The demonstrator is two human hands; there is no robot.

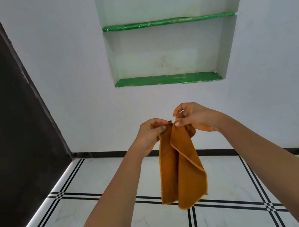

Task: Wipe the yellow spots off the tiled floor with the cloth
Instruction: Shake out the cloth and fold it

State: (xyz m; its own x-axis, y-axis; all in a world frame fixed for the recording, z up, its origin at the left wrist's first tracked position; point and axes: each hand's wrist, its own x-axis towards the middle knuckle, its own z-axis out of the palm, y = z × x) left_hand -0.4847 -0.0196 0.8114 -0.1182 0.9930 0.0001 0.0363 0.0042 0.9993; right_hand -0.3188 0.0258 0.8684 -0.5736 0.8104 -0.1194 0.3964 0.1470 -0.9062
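Both hands up: left hand point(150, 132) and right hand point(192, 117) pinching cloth point(181, 167) top edge — best fold into pad first; no yellow spots visible on floor point(226, 175).

Hands point(152, 132) point(195, 118) pinch cloth point(181, 167) (hanging, folded).

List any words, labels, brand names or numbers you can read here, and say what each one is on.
No readable text anywhere in the picture.
On the green lining of the lower wall shelf: faint gold marks, too small and blurred to read.
On the cloth, pinched at its top by the left hand and right hand: nothing legible.
On the tiled floor: black lines only.
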